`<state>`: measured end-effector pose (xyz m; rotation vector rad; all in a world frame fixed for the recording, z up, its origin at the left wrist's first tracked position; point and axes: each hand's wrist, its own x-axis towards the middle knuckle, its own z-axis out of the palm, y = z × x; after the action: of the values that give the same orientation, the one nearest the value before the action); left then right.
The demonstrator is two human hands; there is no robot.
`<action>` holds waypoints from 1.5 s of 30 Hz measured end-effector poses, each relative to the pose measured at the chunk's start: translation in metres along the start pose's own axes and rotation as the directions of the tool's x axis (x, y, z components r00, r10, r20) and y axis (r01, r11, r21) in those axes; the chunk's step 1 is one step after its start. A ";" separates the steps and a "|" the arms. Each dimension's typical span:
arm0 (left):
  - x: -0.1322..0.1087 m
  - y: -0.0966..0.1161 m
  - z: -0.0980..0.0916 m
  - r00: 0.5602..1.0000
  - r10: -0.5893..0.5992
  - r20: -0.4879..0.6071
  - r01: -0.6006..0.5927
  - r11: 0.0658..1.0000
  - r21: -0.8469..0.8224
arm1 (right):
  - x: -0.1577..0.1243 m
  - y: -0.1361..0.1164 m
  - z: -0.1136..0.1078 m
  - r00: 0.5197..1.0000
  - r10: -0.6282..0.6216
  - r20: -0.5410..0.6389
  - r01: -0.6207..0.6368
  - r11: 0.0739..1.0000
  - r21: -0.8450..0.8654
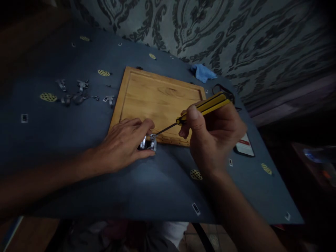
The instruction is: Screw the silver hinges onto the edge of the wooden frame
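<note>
- Yellow-and-black screwdriver (207,105), gripped in the right hand (212,136), thumb and fingers closed round its handle; the shaft slants down toward eight o'clock, its tip at a metal hinge.
- Silvery hinge (153,144), at the seven o'clock edge of a wooden board; the left hand (128,141) pinches it between thumb and fingers, partly hiding it.
- Wooden board (157,101), lying flat on a dark blue table (126,196), with small dark dots along its near edge.
- Around the board: loose metal pieces (83,85) at nine o'clock, a crumpled blue cloth (203,72) at two, a phone (246,146) at four.
</note>
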<state>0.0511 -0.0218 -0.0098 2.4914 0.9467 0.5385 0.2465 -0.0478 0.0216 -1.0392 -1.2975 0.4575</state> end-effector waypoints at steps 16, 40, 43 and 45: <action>0.000 0.000 -0.001 1.000 0.017 -0.005 -0.017 1.000 0.002 | 0.001 -0.004 -0.001 0.990 0.060 0.127 -0.054 0.997 -0.046; 0.000 -0.001 0.001 1.000 0.029 -0.012 -0.028 0.999 0.031 | 0.004 -0.005 -0.006 0.981 0.062 0.184 -0.045 0.994 -0.095; 0.000 -0.001 0.002 0.999 0.025 -0.021 -0.025 0.999 0.021 | -0.003 0.000 0.003 0.999 0.019 0.031 -0.015 0.994 -0.105; 0.000 0.000 0.001 0.999 0.024 -0.022 -0.024 1.000 0.009 | -0.006 0.003 0.006 1.000 -0.005 -0.025 0.003 0.996 -0.085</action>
<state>0.0515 -0.0219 -0.0109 2.5126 0.9311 0.5722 0.2406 -0.0488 0.0152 -1.1094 -1.3055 0.3880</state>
